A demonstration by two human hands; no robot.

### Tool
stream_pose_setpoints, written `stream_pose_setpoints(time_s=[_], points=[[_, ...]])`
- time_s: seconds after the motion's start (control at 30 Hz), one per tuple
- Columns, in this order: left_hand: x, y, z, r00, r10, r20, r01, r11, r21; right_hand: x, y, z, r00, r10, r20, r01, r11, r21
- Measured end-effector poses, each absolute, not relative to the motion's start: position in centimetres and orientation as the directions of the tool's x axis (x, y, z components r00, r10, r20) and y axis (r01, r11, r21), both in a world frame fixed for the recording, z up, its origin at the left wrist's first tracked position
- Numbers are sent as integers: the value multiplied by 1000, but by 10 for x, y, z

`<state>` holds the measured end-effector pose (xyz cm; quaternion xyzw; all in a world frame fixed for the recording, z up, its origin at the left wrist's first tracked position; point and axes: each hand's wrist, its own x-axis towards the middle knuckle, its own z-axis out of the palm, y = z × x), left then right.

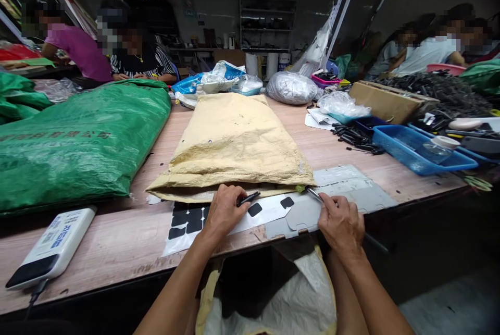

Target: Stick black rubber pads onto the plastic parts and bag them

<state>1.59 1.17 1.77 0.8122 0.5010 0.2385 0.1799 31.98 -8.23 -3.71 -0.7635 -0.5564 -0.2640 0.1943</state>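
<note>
My left hand [226, 209] is closed on a small black stick-like part [248, 198], just in front of the mouth of a yellowish sack [238, 142] lying flat on the table. My right hand [342, 223] grips a slim metal tool [314, 194], perhaps tweezers; its tip points at the sack's right front corner, near a small yellow-green bit [300, 188]. Under my left hand lies a white sheet [238, 226] with several black rounded-square stickers [255, 210]. A grey board [351, 189] is under the tool. Below the table edge, an open sack [269, 314] with a pale lining sits at my lap.
A bulging green sack [78, 142] and a white power bank [54, 246] with a cable are on the left. At right stand a blue tray [422, 160] holding a jar, black parts [357, 137] and a cardboard box [390, 100]. Several people sit farther back.
</note>
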Motion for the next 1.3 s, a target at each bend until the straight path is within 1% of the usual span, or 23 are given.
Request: stream_pose_setpoints(time_s=[0.1, 0.17, 0.27, 0.47, 0.57, 0.7, 0.73, 0.8, 0.9, 0.97, 1.13, 1.23, 1.3], points=[[18, -5, 10, 457, 865, 208, 591, -470, 655, 321, -83, -37, 253, 759, 600, 953, -303, -18], [21, -10, 5, 472, 853, 224, 535, -479, 696, 324, -84, -34, 255, 773, 581, 957, -286, -39], [23, -12, 0, 445, 859, 253, 518, -477, 710, 326, -87, -31, 259, 800, 541, 963, -258, -79], [21, -11, -2, 431, 862, 267, 516, -478, 710, 314, -107, -32, 324, 801, 504, 946, -290, -148], [21, -11, -3, 433, 858, 276, 513, -486, 708, 300, -120, -30, 332, 810, 482, 937, -227, -264], [22, -11, -1, 431, 869, 242, 513, -456, 727, 275, -129, -18, 334, 864, 377, 882, -146, -447], [22, -11, -1, 432, 872, 229, 514, -447, 733, 268, -129, -14, 324, 874, 361, 870, -126, -476], [22, -11, 0, 433, 876, 212, 520, -435, 735, 254, -129, -7, 273, 880, 388, 861, -44, -506], [22, -10, -1, 432, 879, 201, 530, -428, 732, 236, -126, 0, 138, 862, 488, 866, 133, -481], [22, -10, -2, 435, 879, 195, 529, -424, 735, 227, -125, 3, 63, 854, 517, 870, 207, -447], [22, -9, -3, 435, 880, 191, 531, -422, 735, 211, -125, 5, -10, 838, 546, 877, 269, -397], [23, -10, -1, 440, 877, 191, 541, -429, 724, 207, -124, 5, -67, 840, 538, 907, 276, -318], [23, -11, 0, 438, 879, 189, 540, -425, 726, 207, -123, 5, -75, 853, 517, 927, 250, -279]])
